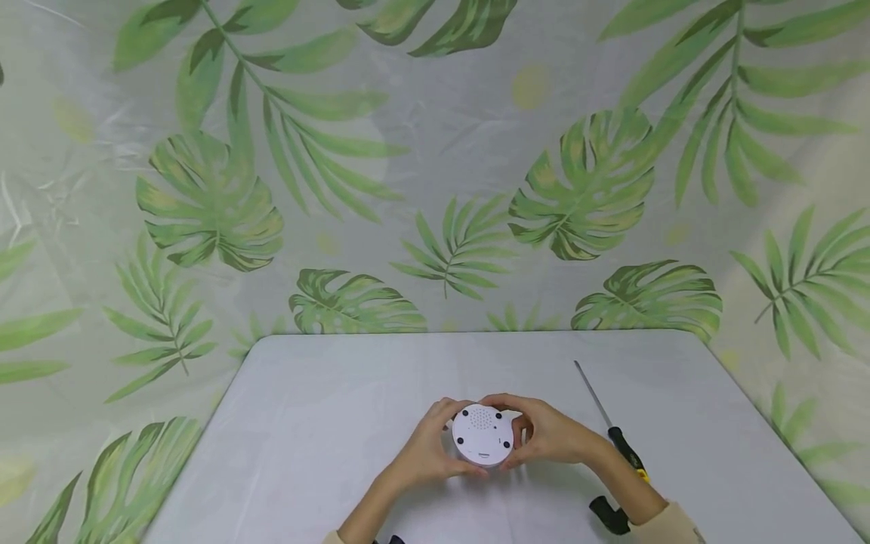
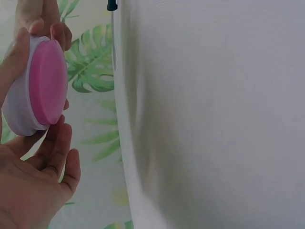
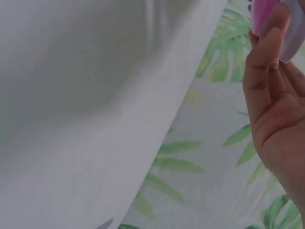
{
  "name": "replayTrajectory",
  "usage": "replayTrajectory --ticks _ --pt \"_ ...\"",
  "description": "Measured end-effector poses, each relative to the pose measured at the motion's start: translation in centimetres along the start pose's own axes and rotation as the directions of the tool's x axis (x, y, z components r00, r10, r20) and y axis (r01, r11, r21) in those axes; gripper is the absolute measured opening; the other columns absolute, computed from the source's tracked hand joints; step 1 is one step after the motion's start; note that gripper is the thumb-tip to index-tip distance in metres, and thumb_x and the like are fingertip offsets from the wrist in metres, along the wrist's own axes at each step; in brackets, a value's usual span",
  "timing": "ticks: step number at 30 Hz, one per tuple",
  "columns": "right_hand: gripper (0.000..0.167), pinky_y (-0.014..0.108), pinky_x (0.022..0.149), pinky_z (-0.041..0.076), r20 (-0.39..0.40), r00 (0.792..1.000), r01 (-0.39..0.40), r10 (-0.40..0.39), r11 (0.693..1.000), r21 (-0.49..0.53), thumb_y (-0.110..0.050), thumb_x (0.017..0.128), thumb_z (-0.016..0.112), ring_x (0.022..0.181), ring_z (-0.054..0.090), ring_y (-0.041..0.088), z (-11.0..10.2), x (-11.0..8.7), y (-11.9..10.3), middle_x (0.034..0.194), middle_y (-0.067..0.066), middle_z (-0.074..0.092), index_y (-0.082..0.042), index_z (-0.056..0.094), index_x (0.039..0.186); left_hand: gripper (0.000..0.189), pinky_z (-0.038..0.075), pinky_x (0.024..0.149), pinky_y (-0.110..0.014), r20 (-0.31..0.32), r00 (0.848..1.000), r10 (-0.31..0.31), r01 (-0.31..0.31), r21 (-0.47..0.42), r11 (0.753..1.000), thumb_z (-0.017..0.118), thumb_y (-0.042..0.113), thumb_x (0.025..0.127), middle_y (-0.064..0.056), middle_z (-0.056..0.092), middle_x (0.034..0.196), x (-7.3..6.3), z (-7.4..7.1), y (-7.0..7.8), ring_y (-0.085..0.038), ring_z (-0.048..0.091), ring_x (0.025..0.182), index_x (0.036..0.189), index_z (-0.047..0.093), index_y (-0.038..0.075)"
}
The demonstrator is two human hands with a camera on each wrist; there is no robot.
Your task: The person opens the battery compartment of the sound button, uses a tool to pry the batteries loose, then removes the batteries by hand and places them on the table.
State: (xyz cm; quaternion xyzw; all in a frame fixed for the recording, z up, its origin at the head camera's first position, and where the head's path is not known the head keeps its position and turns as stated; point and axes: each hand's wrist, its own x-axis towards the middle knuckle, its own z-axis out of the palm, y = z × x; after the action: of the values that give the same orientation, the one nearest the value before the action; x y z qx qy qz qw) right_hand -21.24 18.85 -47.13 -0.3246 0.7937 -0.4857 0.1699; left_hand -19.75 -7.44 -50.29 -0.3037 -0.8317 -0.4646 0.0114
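A round white device [image 1: 483, 434] with a pink face [image 2: 50, 83] is held up over the table between both hands. Its white side, with several dark round spots and a cluster of small holes, faces up in the head view. My left hand [image 1: 433, 447] grips it by the left edge, thumb and fingers on the rim. On the opposite edge, my right hand [image 1: 547, 431] grips it with curled fingers. The right wrist view catches only part of the device's pink face [image 3: 262, 14] at the upper corner, beside the right hand [image 3: 274, 105].
The table [image 1: 326, 400] has a white cover. A screwdriver [image 1: 624, 446] with a black and yellow handle lies right, partly behind the right forearm. A black object [image 1: 607, 514] sits by that forearm. Another dark thing [image 1: 396, 539] shows at the bottom edge. Leaf-patterned fabric [image 1: 442, 189] hangs behind.
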Motion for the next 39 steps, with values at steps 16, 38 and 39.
replayTrajectory --ticks 16,38,39 --pt "0.067 0.021 0.056 0.049 -0.21 0.971 0.027 -0.111 0.929 -0.368 -0.039 0.087 0.083 0.066 0.057 -0.004 1.6 0.6 -1.6 0.127 0.008 0.071 -0.007 0.061 0.141 0.079 0.046 0.096 -0.034 -0.103 0.991 -0.086 0.083 -0.029 0.996 0.099 0.035 0.065 0.005 0.065 0.126 0.0 -1.0 -0.7 -0.013 0.055 0.117 0.134 0.063 0.018" --pt "0.062 0.022 0.061 0.05 -0.165 0.971 -0.022 -0.175 0.618 -0.786 -0.06 0.089 0.071 0.077 0.069 0.012 4.1 2.2 -0.5 0.102 0.004 0.077 -0.007 0.073 0.123 0.091 0.048 0.107 -0.042 0.011 0.987 -0.161 0.158 0.123 0.98 0.099 0.036 0.062 -0.003 0.066 0.13 -0.2 -0.3 -2.6 -0.02 0.055 0.119 0.139 0.06 0.005" --pt "0.063 0.023 0.061 0.05 -0.16 0.972 -0.024 -0.17 0.61 -0.792 -0.06 0.09 0.07 0.077 0.07 0.012 4.2 2.2 -0.5 0.102 0.004 0.077 -0.007 0.073 0.123 0.091 0.048 0.107 -0.042 0.019 0.986 -0.167 0.163 0.123 0.979 0.099 0.036 0.062 -0.003 0.066 0.13 -0.2 -0.3 -2.7 -0.02 0.055 0.119 0.139 0.06 0.005"
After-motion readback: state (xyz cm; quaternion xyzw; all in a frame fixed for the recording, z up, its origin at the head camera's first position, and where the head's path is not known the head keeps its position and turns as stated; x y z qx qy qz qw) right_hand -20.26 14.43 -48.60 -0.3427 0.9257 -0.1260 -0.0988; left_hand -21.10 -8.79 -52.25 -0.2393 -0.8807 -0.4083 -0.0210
